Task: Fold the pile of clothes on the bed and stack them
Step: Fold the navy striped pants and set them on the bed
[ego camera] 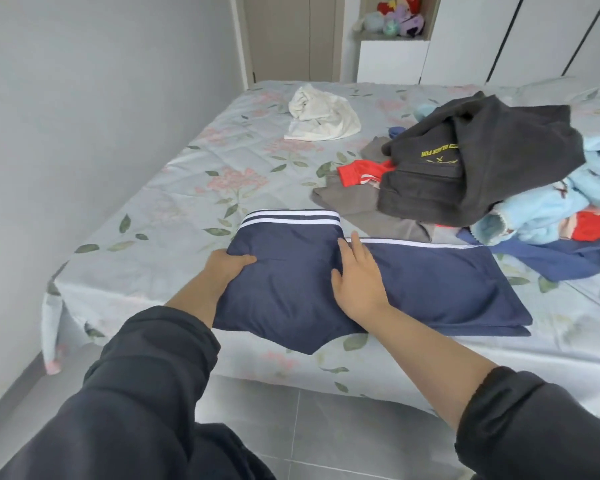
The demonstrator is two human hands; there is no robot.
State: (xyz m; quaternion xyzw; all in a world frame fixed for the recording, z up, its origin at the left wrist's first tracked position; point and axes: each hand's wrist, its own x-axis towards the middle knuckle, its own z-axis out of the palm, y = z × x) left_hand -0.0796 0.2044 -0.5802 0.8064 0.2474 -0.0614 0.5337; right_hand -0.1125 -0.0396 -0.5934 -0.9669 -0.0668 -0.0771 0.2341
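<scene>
- Navy garment (291, 292): it is lying at the near edge of the bed (187, 188). Its left part is doubled over onto the rest, and its lower tip is hanging just past the mattress edge.
- White stripes (291, 216): two are running along the far edge of the folded part, and one line is continuing along the far edge of the flat part to the right.
- Left hand (227, 265): I am gripping the left edge of the folded part, with my thumb lying on top and my fingers tucking underneath, closed on the cloth.
- Right hand (357, 275): I am pressing it flat on the navy garment at the inner edge of the fold, fingers straight and pointing away from me, grasping nothing.
- Pile of clothes (482, 174): it is sitting unfolded on the right side of the bed, beyond the navy garment. A dark hoodie (482, 161) is lying on top, with a red piece (357, 173) and a grey piece (354, 202) showing at its left and light blue fleece (551, 216) at its right.
- White garment (321, 114): it is lying crumpled by itself farther up the bed, well apart from the pile.
- Plush toys (399, 15): they are sitting in a niche beyond the bed.
</scene>
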